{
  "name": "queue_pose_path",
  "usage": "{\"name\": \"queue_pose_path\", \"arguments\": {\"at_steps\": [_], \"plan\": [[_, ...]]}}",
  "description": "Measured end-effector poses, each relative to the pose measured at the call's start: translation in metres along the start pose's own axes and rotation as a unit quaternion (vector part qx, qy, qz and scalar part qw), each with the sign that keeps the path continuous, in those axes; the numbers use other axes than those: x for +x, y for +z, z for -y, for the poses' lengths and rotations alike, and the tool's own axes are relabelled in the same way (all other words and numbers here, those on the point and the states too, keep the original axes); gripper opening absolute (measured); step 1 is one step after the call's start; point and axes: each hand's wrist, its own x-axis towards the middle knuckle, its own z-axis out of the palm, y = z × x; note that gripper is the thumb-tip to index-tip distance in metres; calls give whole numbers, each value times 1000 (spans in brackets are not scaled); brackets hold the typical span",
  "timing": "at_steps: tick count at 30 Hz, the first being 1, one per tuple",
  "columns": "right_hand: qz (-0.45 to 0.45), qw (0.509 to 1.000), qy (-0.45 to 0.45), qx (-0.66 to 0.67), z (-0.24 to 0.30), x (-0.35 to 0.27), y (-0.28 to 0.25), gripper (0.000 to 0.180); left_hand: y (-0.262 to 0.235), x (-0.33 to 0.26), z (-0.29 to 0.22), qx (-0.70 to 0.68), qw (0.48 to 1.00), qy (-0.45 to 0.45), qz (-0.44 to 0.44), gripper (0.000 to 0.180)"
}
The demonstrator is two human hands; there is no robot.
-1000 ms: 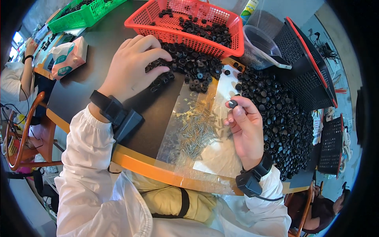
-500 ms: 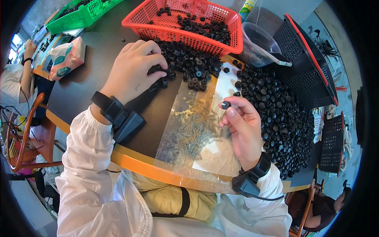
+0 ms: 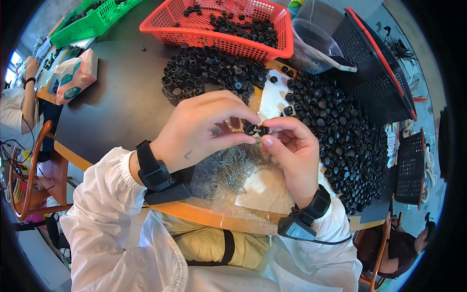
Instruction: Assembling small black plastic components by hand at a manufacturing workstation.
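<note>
In front of me my left hand (image 3: 206, 121) pinches a small round black plastic part (image 3: 250, 128) with a hollow face. Close against it, between thumb and fingertips, my right hand (image 3: 297, 155) grips a small black knob (image 3: 263, 130) with a bit of metal, seemingly a screw, pointing toward the left part. Whether the two pieces touch, I cannot make out. Below the hands a loose pile of metal screws (image 3: 232, 170) lies on clear plastic film. A heap of hollow black parts (image 3: 206, 68) sits beyond my left hand, and a larger heap of black caps (image 3: 335, 141) lies to the right.
At the back stands a red basket (image 3: 214, 38) with black parts in it. Beside it are a clear plastic tub (image 3: 316, 41), a phone (image 3: 343, 63) and a black crate (image 3: 367, 73). A tissue pack (image 3: 77, 75) and a green basket (image 3: 92, 23) stand left. People sit at both sides.
My left hand has come from the hollow-part heap toward me and right, now with a round black part in its fingers. My right hand still holds its knob, in nearly the same place.
</note>
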Motion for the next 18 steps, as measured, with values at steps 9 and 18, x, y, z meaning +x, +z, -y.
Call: {"name": "queue_pose_path", "arguments": {"at_steps": [9, 18], "plan": [[0, 995, -3, -98, 0, -2, 2, 25, 1, -2, 4, 15, 999, 27, 8, 40], [5, 992, -21, -123, 2, -3, 6, 25, 0, -4, 5, 18, 1000, 4, 4, 40]]}}
